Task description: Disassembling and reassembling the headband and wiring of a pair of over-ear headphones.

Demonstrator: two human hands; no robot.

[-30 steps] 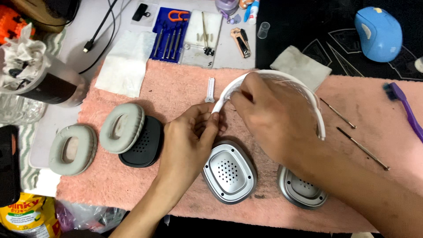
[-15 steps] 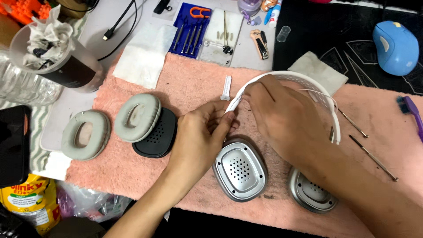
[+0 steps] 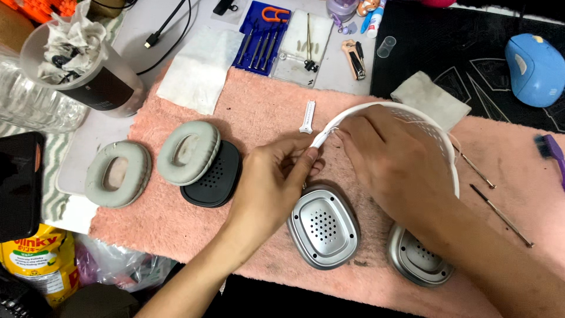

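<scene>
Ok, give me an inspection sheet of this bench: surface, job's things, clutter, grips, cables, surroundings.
Surface: pink towel over a table.
Job's things: white headband; two silver ear cups; two grey ear cushions.
Clutter: screwdriver set, loose drivers, tissue-filled cup.
Grips: left hand pinches the headband end; right hand holds the band.
Cables: black cable.
Surroundings: blue mouse, phone.

Yellow-red pouch (image 3: 29, 259) bottom left corner; dark phone screen (image 3: 19, 185) above it, left edge.
</scene>
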